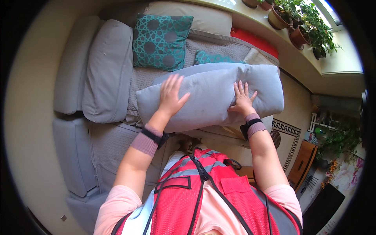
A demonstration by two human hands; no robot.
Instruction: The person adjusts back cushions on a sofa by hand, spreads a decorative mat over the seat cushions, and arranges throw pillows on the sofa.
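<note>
A large light grey-blue cushion (205, 97) lies across the sofa in front of me. My left hand (172, 95) is over its left part, fingers spread and slightly blurred; whether it touches the fabric I cannot tell. Flat on the cushion's right part, beside a crease, rests my right hand (243, 98) with fingers apart. Behind the cushion, a teal and grey patterned pillow (161, 41) leans on the quilted sofa cover (144, 79). A second teal patterned pillow (214, 57) is partly hidden behind the large cushion.
Grey back cushions (108, 70) line the left side. A cream pillow (202, 20) and a red cloth (255, 41) lie along the back. Potted plants (299, 35) stand on the windowsill at upper right. A wooden cabinet (302, 164) stands at the right.
</note>
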